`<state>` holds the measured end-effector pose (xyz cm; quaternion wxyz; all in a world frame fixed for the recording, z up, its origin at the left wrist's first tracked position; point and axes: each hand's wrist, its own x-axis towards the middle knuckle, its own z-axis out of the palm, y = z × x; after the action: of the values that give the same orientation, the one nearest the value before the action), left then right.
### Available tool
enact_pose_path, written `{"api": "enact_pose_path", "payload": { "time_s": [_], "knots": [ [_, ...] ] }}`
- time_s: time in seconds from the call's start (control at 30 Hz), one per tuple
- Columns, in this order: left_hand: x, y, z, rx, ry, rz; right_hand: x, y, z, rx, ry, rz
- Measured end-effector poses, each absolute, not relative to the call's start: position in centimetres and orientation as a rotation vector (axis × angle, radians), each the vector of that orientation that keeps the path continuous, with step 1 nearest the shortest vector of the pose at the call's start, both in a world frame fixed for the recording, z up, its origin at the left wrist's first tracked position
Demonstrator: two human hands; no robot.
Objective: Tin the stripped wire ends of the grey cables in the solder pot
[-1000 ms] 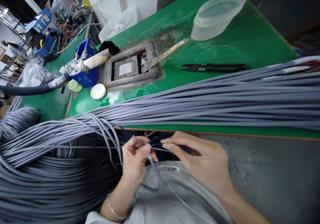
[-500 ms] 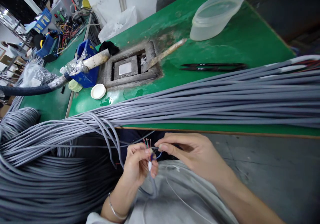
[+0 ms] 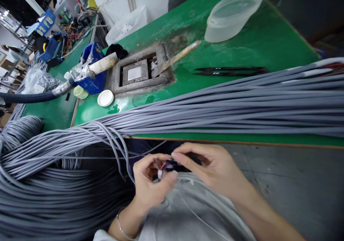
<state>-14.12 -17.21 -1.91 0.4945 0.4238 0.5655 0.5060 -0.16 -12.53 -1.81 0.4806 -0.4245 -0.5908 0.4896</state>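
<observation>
My left hand [image 3: 153, 180] curls around the stripped end of a grey cable, its thumb blurred and lifted a little. A white sleeve [image 3: 160, 174] shows between the fingers, with thin coloured wires [image 3: 163, 165] fanning out of it in red, green and blue. My right hand [image 3: 206, 164] pinches at the tip of a wire, thumb against forefinger, just right of the left fingertips. The cable below the left hand is mostly hidden. Beyond both hands, a thick bundle of grey cables [image 3: 215, 108] lies along the table's front edge.
On the green table [image 3: 188, 69] are a solder pot [image 3: 134, 72] with a scraper [image 3: 180, 58] across it, black tweezers [image 3: 231, 71], a clear plastic tub [image 3: 231, 19], a white lid [image 3: 105, 98] and a blue bin [image 3: 94, 76]. Coiled cables [image 3: 53, 198] fill the lower left.
My left thumb has swung right and lifted from the wires, and the fingers have turned. The wires that stood upright now lean right. My right hand stays nearly in place, still pinching.
</observation>
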Motion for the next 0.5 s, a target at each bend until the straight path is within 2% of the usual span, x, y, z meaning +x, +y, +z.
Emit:
{"api": "enact_pose_path", "payload": {
  "time_s": [0.13, 0.3, 0.37, 0.5],
  "knots": [
    [-14.0, -17.6, -1.8, 1.446, 1.567, 1.291, 0.4, -12.4, -2.0, -0.978, -1.414, 1.509],
    [-14.3, -17.8, -2.0, 1.612, 1.506, 1.286, 0.8, -12.2, -2.6, -0.853, -1.283, 1.902],
    [-14.2, -18.0, -2.2, 1.547, 1.517, 1.323, 0.5, -12.3, -2.7, -0.857, -1.258, 1.866],
    [-13.5, -18.1, -2.7, 1.313, 1.576, 1.406, -0.5, -13.2, -2.6, -0.982, -1.266, 1.538]
  ]
}}
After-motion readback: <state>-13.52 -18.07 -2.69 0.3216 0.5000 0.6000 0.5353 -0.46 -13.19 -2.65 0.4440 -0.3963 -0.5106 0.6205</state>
